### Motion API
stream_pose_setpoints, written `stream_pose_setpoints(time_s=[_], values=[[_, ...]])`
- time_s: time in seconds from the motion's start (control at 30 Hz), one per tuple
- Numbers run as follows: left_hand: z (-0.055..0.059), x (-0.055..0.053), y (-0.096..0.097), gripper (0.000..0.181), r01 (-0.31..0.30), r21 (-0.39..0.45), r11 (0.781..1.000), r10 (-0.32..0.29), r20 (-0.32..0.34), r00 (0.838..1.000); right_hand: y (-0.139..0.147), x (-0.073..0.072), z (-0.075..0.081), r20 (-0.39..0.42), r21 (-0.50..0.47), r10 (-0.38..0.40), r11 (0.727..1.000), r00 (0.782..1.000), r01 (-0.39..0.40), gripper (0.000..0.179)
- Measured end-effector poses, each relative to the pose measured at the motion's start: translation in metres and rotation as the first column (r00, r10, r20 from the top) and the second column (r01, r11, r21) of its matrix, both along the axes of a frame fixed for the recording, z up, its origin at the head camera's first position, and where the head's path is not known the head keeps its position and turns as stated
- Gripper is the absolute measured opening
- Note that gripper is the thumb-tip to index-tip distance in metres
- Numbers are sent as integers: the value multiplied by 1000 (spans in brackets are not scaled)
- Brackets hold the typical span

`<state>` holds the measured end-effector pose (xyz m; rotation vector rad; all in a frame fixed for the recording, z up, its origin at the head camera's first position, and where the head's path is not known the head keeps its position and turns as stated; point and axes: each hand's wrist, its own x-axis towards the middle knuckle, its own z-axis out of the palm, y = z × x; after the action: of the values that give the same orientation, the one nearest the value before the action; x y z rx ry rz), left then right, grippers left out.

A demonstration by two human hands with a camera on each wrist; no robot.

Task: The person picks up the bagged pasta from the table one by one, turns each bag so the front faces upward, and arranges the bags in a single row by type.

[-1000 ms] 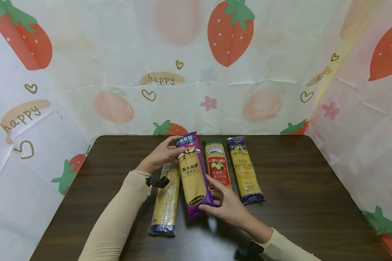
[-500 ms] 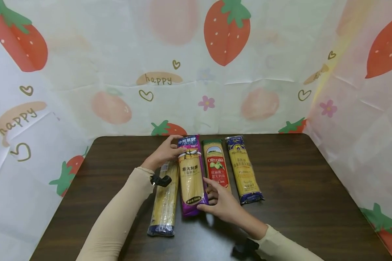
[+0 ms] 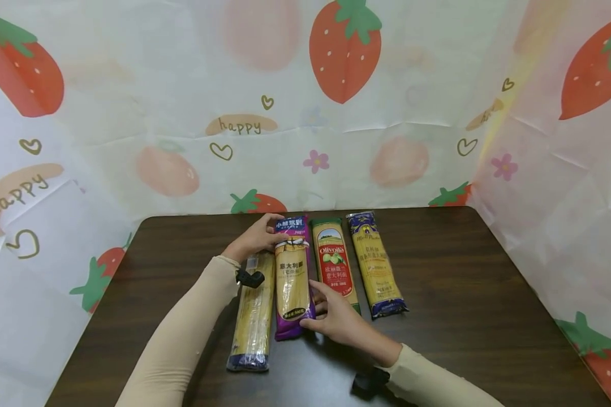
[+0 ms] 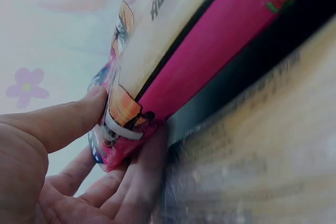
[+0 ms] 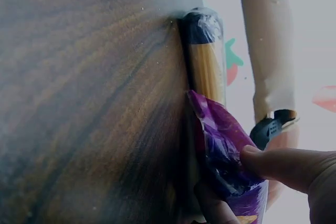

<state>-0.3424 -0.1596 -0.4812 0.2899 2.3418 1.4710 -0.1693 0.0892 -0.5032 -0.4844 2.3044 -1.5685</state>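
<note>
Both hands hold a purple bag of spaghetti (image 3: 292, 277) with a picture of tied pasta on its front. My left hand (image 3: 257, 237) grips its top end, and in the left wrist view the thumb (image 4: 79, 119) presses the front while the fingers lie behind. At the lower right side my right hand (image 3: 336, 316) pinches the bag's edge, thumb (image 5: 278, 163) on the front. Left of it lies a clear-wrapped spaghetti pack (image 3: 254, 322) with a dark blue end. Just right lies a green and red Olivoila spaghetti pack (image 3: 332, 254), partly hidden at its lower left by the right hand.
A yellow and blue spaghetti pack (image 3: 377, 265) lies slightly slanted at the right end of the row. All packs are on a dark wooden table (image 3: 468, 316). A strawberry-printed cloth (image 3: 336, 169) stands behind and beside the table. Black bands sit on both wrists.
The purple spaghetti bag has swung from slanted to nearly straight, its lower end moving left toward the clear-wrapped pack. Both hands have kept hold of it. The head view has shifted slightly.
</note>
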Motion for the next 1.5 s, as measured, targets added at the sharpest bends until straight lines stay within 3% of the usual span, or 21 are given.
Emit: stream_pose_setpoints(time_s=[0.17,0.33,0.6,0.8,1.0,1.5], values=[[-1,-2,-4,66,-20,-56,998,19,-16,1000,-5,-3,-2,-31,36,3,999,1000,-2,89],[-5,-2,-5,65,-12,-48,999,12,-5,1000,-8,-5,-2,-55,128,15,992,998,-8,89],[-17,-5,-9,66,3,-118,993,-7,-26,1000,-9,-12,3,-84,241,28,970,996,-7,87],[-22,-10,-10,67,15,-117,993,-13,20,1000,-11,-15,6,-84,279,59,960,995,-33,85],[-23,-14,-8,68,15,-118,993,-13,19,1000,-11,-18,10,-95,287,66,957,993,-36,85],[-22,-13,-8,70,0,-89,996,3,39,999,-11,-17,6,-86,296,49,955,995,-21,87]])
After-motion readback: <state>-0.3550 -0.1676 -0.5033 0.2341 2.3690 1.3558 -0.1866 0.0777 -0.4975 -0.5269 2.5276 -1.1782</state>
